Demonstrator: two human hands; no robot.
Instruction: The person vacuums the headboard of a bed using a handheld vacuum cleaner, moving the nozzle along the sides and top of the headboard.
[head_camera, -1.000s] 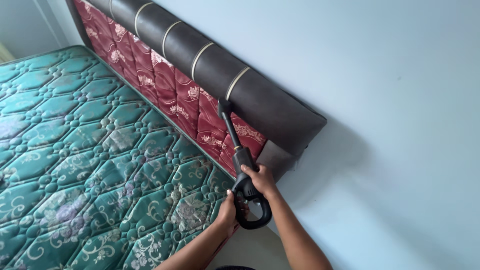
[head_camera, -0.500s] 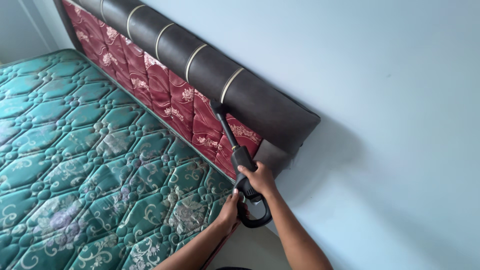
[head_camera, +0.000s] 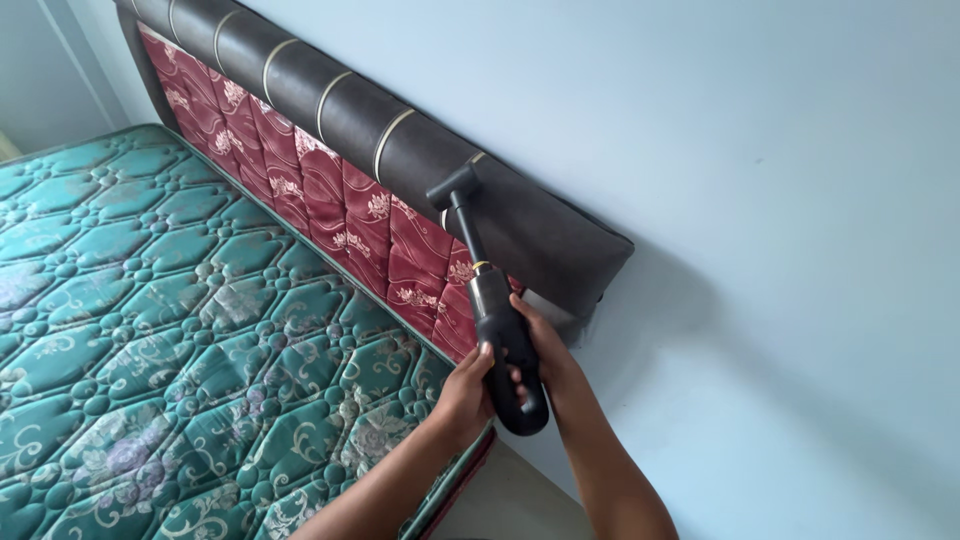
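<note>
Against a pale blue wall, both the left hand (head_camera: 470, 385) and right hand (head_camera: 545, 350) grip a black handheld vacuum (head_camera: 492, 305), nozzle pressed on the dark padded headboard (head_camera: 400, 150); cleaning seems underway, calling for steady sweeps leftward.

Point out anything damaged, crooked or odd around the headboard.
Nothing stands out. Both hands, left and right, grip the black handheld vacuum, its nozzle against the dark padded headboard. The green mattress lies bare, without sheets.
</note>
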